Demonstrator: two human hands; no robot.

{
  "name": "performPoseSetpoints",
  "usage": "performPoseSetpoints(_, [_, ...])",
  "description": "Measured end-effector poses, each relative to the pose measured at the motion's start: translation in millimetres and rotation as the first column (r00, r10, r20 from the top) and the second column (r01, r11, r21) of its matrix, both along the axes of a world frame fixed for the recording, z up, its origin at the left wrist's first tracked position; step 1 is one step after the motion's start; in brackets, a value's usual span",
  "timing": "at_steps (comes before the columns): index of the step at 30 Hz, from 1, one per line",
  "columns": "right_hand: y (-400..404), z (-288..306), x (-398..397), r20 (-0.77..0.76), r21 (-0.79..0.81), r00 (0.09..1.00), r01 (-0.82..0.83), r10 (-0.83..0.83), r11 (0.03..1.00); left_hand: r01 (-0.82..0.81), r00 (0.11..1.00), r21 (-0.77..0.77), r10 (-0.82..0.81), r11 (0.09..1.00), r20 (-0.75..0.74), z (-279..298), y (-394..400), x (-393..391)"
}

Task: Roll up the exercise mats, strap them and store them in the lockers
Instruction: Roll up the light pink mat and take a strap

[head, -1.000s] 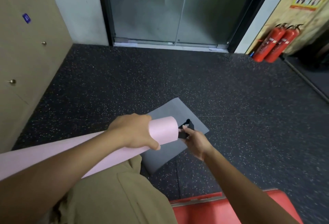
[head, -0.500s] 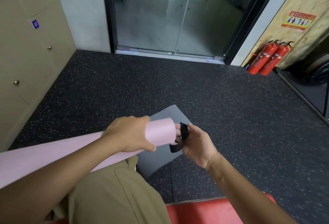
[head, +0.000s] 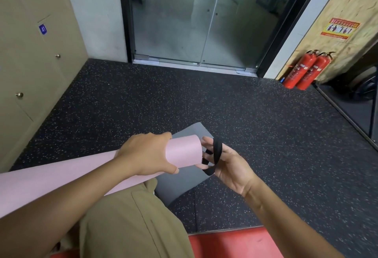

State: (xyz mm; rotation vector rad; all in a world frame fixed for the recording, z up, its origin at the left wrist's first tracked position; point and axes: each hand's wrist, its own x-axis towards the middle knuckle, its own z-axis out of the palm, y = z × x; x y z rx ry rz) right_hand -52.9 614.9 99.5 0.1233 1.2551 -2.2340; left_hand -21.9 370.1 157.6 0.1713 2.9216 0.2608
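Observation:
A rolled pink mat [head: 182, 151] lies across my lap, running from the lower left to its open end near the middle. My left hand [head: 146, 152] grips the roll just behind that end. My right hand [head: 224, 160] is right at the end, with a black strap loop [head: 216, 154] stretched around its spread fingers. A grey mat [head: 182, 182] lies flat on the floor under the pink roll, only one corner showing. Beige lockers [head: 30, 63] with small knobs line the left wall.
Black speckled rubber floor [head: 266, 134] spreads ahead. Glass double doors [head: 204, 22] stand at the back. Two red fire extinguishers [head: 306, 71] lean at the right wall. A red padded surface [head: 235, 243] is under me at the bottom edge.
My right hand turned palm up and spread its fingers inside the strap loop, opening it at the roll's end. My view tilted up. The left hand kept its grip.

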Motion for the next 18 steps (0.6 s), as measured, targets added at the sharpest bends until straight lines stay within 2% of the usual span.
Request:
performPoseSetpoints(6, [-6,16,7,-0.148,0.214,0.986,-0.044,0.077,0.976,-0.002,1.000,0.019,0.003,1.000,-0.021,5,0,6])
performPoseSetpoints(9, [-7,26,9,-0.179,0.272,0.979,-0.050,0.102,0.961,0.011,0.998,0.021,-0.009,1.000,-0.064,8,3,9])
performPoseSetpoints(13, [-7,47,9,-0.272,0.434,0.930,-0.110,0.247,0.894,0.053,0.989,0.033,-0.048,0.998,-0.140,11,13,17])
performPoseSetpoints(15, [-7,65,6,-0.339,0.494,0.883,-0.125,0.323,0.861,0.053,0.983,0.065,-0.041,0.996,-0.180,15,16,19])
performPoseSetpoints(18, [-12,100,7,-0.449,0.692,0.717,-0.099,0.533,0.716,0.036,0.974,0.121,-0.007,0.992,-0.225,25,21,23])
